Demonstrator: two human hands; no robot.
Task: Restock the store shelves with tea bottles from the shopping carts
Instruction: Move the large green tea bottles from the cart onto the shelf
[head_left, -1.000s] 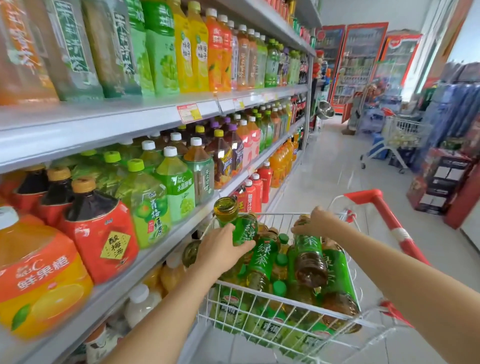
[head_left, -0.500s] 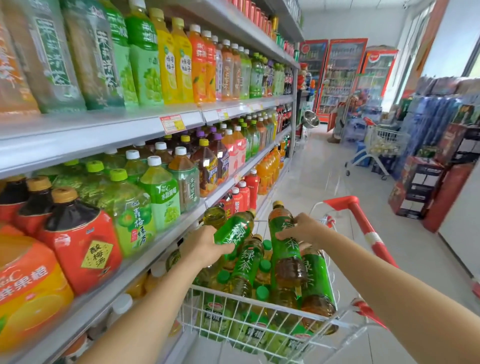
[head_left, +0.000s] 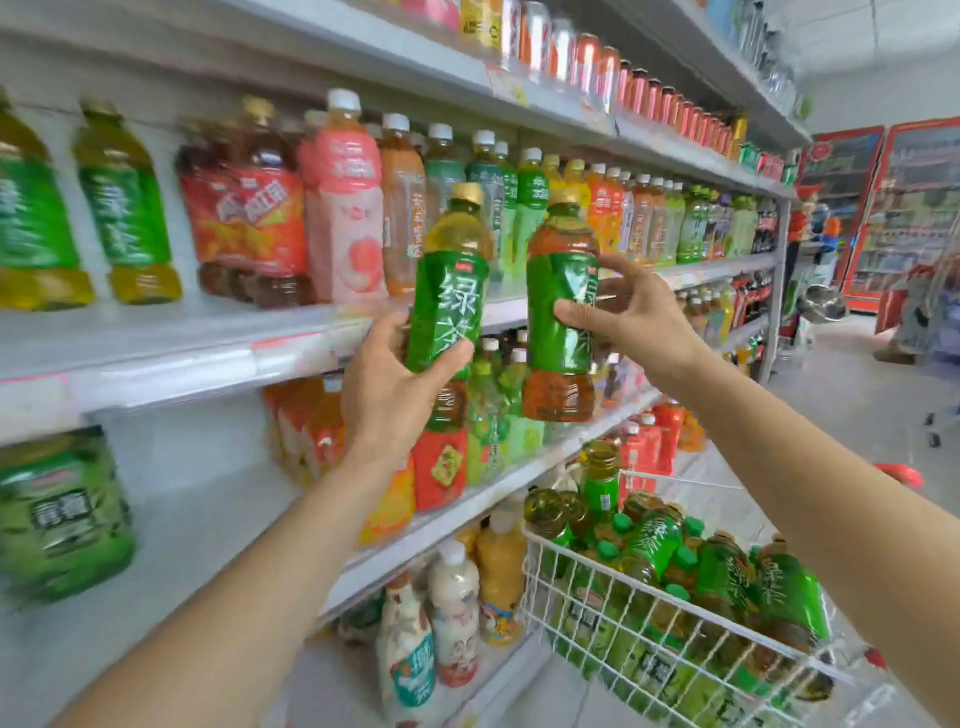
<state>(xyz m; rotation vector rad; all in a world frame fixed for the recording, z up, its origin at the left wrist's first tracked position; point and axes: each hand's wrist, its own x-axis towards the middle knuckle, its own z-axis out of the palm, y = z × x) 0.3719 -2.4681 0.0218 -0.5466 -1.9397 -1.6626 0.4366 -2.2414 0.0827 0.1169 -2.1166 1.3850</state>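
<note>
My left hand (head_left: 395, 384) grips a green-labelled tea bottle (head_left: 452, 275) with a gold cap, held upright in front of the middle shelf (head_left: 171, 353). My right hand (head_left: 628, 317) holds a second green tea bottle (head_left: 558, 312) upright just to its right, fingers curled round the label. Both bottles hang in the air before the shelf edge, close together but apart. Below right, the white wire shopping cart (head_left: 587, 582) holds several more green tea bottles (head_left: 654, 540). Two matching green tea bottles (head_left: 124, 208) stand at the shelf's far left.
Red, pink and orange drink bottles (head_left: 343, 208) fill the shelf behind my hands. Cans (head_left: 649, 93) line the top shelf. Lower shelves hold more drinks. The aisle floor (head_left: 852, 395) runs to the right towards red fridges (head_left: 904, 208) and another cart.
Both hands have lifted their bottles out of the cart up to the middle shelf's height. My view has swung up and left towards the shelves.
</note>
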